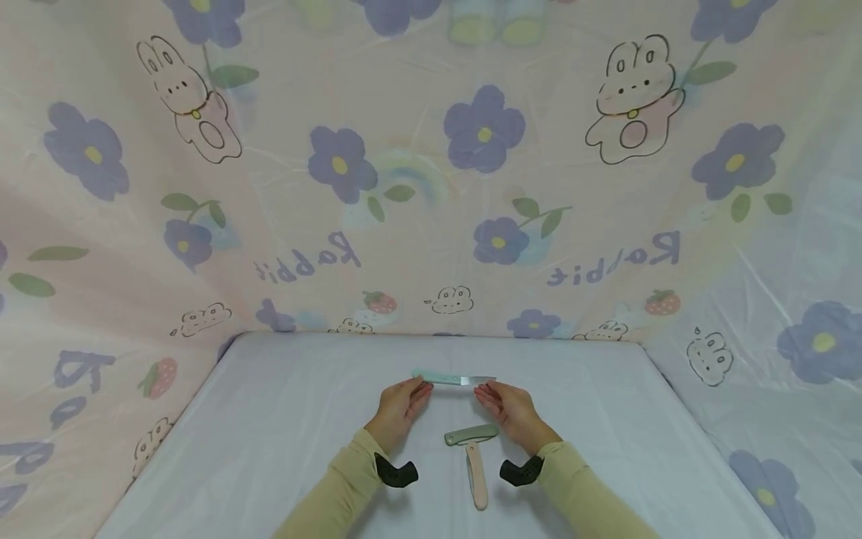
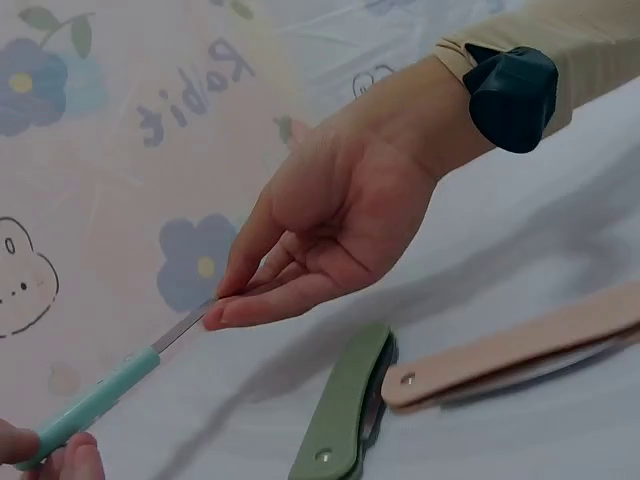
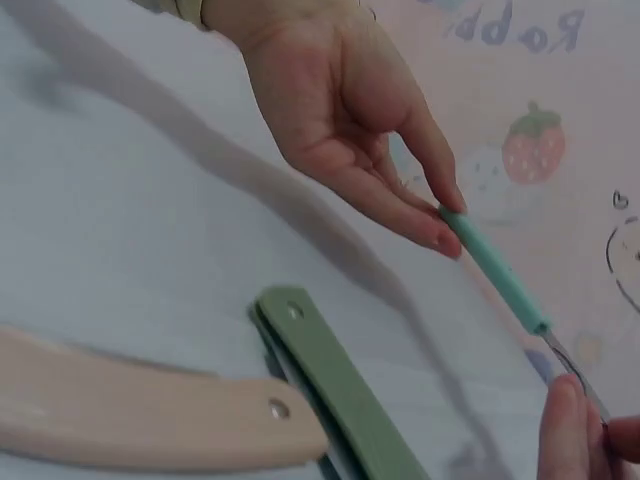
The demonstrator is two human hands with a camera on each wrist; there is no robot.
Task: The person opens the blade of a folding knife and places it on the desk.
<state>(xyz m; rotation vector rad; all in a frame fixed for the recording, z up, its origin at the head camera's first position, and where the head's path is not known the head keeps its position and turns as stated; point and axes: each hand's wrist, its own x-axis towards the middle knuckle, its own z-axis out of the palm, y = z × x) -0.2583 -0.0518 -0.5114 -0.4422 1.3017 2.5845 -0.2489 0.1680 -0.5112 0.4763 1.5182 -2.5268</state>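
Looking down from the head camera, we saw a white table (image 1: 269, 434) covered by thin, wrinkled plastic sheeting. Around it hung a pale pink cloth backdrop (image 1: 417, 187) printed with purple flowers, rabbits, strawberries and the word "Rabbit".

Above the middle of the table, a mint-handled knife (image 1: 450, 379) was held level between both hands. The left hand (image 1: 400, 408) pinched the end of the handle with thumb and fingertips, while the right hand (image 1: 512, 410) pinched the tip of the thin metal blade, fingers nearly straight.

Just beneath, on the sheeting between the wrists, lay a green folding knife (image 1: 470, 435) and a pink folding knife (image 1: 477, 474), both closed, their ends touching. Both sleeves were beige.
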